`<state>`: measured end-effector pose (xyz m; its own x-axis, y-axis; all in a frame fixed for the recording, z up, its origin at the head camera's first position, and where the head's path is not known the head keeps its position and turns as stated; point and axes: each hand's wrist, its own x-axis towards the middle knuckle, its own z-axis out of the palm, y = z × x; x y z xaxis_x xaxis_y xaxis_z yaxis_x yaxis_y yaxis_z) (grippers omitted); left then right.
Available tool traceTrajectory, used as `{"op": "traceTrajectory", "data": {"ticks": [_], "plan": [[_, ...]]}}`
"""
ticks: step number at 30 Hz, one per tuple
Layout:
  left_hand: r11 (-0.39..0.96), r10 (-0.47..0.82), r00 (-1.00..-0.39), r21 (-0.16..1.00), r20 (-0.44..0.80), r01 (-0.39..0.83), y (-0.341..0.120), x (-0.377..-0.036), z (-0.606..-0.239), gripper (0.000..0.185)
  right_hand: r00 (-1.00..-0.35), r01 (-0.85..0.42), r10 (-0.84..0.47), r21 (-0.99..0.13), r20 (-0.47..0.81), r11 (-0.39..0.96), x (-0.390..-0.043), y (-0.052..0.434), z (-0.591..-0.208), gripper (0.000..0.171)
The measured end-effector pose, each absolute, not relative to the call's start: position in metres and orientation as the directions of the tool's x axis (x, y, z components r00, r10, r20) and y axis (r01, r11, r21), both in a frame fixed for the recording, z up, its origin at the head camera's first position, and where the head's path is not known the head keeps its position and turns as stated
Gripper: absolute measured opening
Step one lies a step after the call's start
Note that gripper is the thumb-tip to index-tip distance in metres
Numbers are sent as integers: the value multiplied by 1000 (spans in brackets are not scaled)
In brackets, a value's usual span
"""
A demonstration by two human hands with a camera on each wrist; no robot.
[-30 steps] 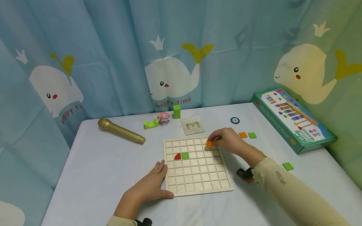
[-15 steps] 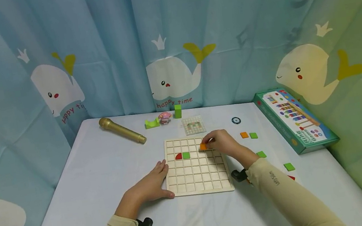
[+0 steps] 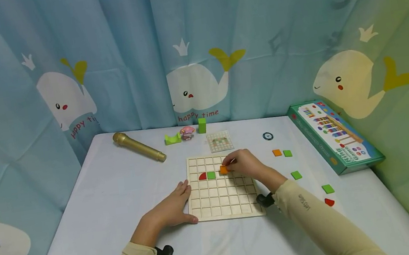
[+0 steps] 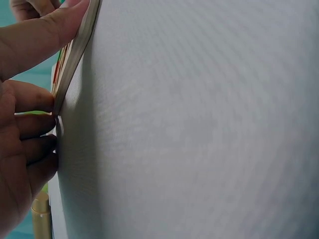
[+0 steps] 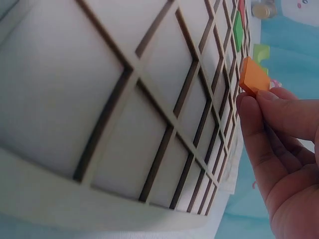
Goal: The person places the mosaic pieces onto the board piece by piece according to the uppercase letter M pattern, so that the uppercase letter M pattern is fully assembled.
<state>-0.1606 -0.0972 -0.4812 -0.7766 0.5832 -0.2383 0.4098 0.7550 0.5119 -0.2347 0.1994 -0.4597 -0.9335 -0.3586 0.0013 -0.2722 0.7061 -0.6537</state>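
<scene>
A pale wooden grid board [image 3: 225, 201] lies mid-table, with a red quarter-round tile [image 3: 202, 176] and a green square tile [image 3: 211, 175] side by side in its cells. My right hand [image 3: 247, 164] pinches an orange square tile [image 3: 224, 170] between thumb and fingertip, just right of the green tile. In the right wrist view that orange tile [image 5: 254, 76] is tilted above the grid. My left hand [image 3: 170, 207] rests at the board's left edge, fingers spread; in the left wrist view its thumb [image 4: 55, 27] lies on the board's edge [image 4: 75, 55].
Loose tiles lie to the right: orange [image 3: 277, 152], several green [image 3: 287, 153] and red [image 3: 329, 202]. A pattern card [image 3: 220, 141], round token [image 3: 268, 136], pink figurine [image 3: 187, 132], green blocks [image 3: 202, 125] and gold microphone [image 3: 139, 147] stand behind. A green game box [image 3: 336, 136] lies back right.
My right hand has moved left across the board with the orange tile, toward the green one. The red loose tile at the right is uncovered from behind the sleeve. My left hand stays put.
</scene>
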Motion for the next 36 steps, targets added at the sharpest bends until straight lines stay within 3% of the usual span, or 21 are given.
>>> {"op": "traceTrajectory", "data": {"ticks": [23,36], "plan": [[757,586,-778,495,-227,426,-97,-161,-485,108,-919,-293,-391,-567,-56,770,-231,181,-468,10],[761,582,-779,492,-231,423,-97,-161,-485,108,-910,-354,-416,-516,-3,780,-225,183,-471,13]]}}
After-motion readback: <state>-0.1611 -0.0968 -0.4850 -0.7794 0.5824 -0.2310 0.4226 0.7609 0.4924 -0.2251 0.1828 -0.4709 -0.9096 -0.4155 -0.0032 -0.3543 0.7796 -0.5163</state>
